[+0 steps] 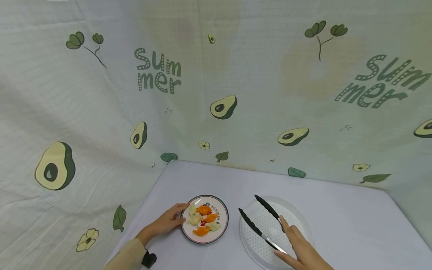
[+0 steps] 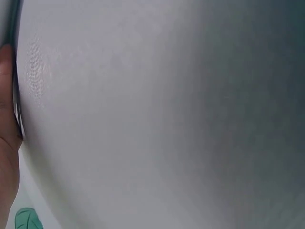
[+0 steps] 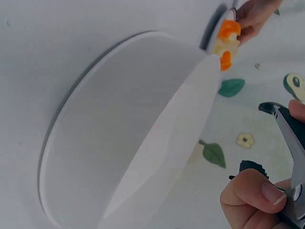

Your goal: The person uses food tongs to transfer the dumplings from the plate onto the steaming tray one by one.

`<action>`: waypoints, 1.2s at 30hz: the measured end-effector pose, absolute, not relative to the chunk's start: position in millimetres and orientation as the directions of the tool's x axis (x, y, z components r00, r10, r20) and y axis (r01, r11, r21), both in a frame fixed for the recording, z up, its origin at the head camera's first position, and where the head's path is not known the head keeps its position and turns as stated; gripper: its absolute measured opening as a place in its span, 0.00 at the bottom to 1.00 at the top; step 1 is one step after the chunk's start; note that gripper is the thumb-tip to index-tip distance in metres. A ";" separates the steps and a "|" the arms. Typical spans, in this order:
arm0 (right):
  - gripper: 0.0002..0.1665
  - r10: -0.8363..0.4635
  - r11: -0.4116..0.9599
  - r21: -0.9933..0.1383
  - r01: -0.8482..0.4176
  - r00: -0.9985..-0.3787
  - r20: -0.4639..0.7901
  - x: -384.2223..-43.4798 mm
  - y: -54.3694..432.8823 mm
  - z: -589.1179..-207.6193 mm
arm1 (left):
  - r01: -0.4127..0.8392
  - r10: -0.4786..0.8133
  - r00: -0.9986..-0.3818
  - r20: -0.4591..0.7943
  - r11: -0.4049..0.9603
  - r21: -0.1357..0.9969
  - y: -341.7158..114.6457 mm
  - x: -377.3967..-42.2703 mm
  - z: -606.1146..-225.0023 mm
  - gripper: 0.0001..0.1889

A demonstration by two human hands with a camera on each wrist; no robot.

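Note:
On the left, a round plate [image 1: 221,210] with a dark rim carries several orange and pale dumplings [image 1: 204,210]. My left hand [image 1: 166,220] holds this plate at its left edge, thumb and fingers at the rim. In the left wrist view only a strip of that hand [image 2: 6,129] shows. My right hand [image 1: 300,243] grips metal tongs [image 1: 251,223] with black tips. The tongs are spread apart with nothing between the tips, above a round white tray [image 1: 300,213] with a dotted surface. The right wrist view shows the tongs [image 3: 290,138] and thumb close up.
A white tabletop [image 1: 209,176] lies beneath everything. Behind it and to the left hangs a pale cloth [image 1: 199,123] printed with avocados, leaves and lettering. A black strap piece [image 1: 149,259] sits at the left wrist.

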State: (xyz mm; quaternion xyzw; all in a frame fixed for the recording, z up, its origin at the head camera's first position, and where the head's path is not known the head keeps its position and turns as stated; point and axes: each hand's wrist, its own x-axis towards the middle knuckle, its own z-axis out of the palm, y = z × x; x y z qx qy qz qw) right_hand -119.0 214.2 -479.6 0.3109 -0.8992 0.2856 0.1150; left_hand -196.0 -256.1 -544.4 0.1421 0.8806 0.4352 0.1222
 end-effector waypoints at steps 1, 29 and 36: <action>0.60 -0.515 0.625 -0.435 -0.648 -0.761 0.394 -119.1 211.4 -480.4 | 0.139 0.356 -0.930 -0.096 0.580 0.802 -256.4 -196.0 -544.0 0.31; 0.40 -0.829 0.355 -0.521 -0.776 -0.519 0.208 -135.8 130.4 -505.8 | 0.115 0.365 -0.926 -0.099 0.521 0.846 -258.5 -198.4 -546.5 0.31; 0.44 -0.823 0.377 -0.571 -0.729 -0.547 0.155 -157.8 129.4 -571.3 | 0.117 0.369 -0.924 -0.100 0.521 0.845 -257.9 -197.8 -543.4 0.31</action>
